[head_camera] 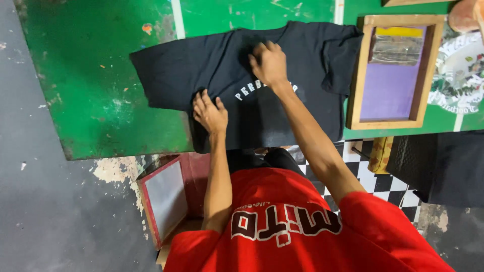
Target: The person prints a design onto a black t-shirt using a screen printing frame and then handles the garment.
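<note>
A black shirt (252, 80) with white lettering lies spread flat on a green counter (96, 75). The left hand (210, 113) presses on the shirt's near edge, fingers spread and flat, gripping nothing. The right hand (268, 63) rests farther up, near the shirt's middle, fingers curled loosely onto the cloth; whether its grip pinches the fabric cannot be told. Just right of the shirt lies a wooden frame (393, 70) with a purple screen. Below the counter edge, a red-edged frame (164, 199) leans by the person's red shirt (297, 226), above a checkered floor (383, 186).
</note>
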